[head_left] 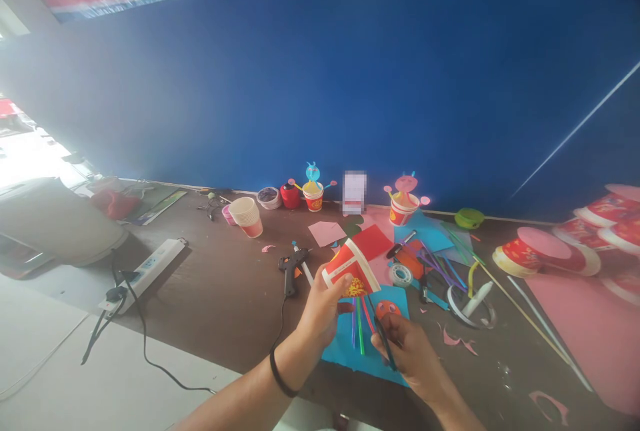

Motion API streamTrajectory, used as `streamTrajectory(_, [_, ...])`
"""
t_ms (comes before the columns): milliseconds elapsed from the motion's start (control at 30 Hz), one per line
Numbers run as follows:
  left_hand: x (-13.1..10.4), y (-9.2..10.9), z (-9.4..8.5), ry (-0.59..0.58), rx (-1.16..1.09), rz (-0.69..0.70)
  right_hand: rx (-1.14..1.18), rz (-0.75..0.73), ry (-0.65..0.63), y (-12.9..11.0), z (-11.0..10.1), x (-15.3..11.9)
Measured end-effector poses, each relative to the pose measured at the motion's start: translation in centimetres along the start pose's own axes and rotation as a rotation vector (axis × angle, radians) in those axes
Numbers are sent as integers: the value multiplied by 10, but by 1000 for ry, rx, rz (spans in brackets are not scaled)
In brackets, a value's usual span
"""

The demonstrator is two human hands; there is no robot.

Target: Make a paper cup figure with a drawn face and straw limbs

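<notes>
My left hand (320, 311) is closed around a red and white paper cup (353, 266) with a yellow print, tipped on its side above the table. In my right hand (407, 344) is a pair of dark-handled scissors (384, 334), its blades up by the cup's rim. Whether they touch the rim I cannot tell. Beneath both hands lies a blue paper sheet (340, 351). Green and purple strips (360, 331) show on it below the cup. An orange paper disc with eyes (389, 310) sits just behind my right fingers.
A hot glue gun (293, 268) and stacked paper cups (246, 216) are to the left, past them a power strip (145, 274). Two cup figures (313, 198) stand at the back. Tape rolls (400, 275), pink scraps (457, 340) and red cups (543, 251) lie right.
</notes>
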State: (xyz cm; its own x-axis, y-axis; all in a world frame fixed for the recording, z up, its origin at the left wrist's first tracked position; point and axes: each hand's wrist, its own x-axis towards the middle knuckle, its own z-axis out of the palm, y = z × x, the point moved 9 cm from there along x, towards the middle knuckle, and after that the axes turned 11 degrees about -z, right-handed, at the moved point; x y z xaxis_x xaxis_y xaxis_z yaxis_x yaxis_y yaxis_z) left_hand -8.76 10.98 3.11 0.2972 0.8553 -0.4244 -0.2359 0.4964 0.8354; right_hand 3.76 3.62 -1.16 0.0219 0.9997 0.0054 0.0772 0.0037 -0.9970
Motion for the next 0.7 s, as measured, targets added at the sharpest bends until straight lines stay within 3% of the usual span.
streamTrajectory(233, [5,-9,5,-86,-62,-148,-1,12,22,10,-6,-1])
streamTrajectory(367, [7,-9,3,-86,-87,-157,16,4,-27,-11,-4,-4])
streamTrajectory(533, [15,-11,-12,24,-205,-227,69,-1,-68,-33,-10,-14])
streamTrajectory(600, [16,-15,-15,34,-242,-290,81,-12,-4,-35,-18,-17])
streamTrajectory(700, [12,-19,-8,-34,-257,-327,96,-69,214,-41,-36,-17])
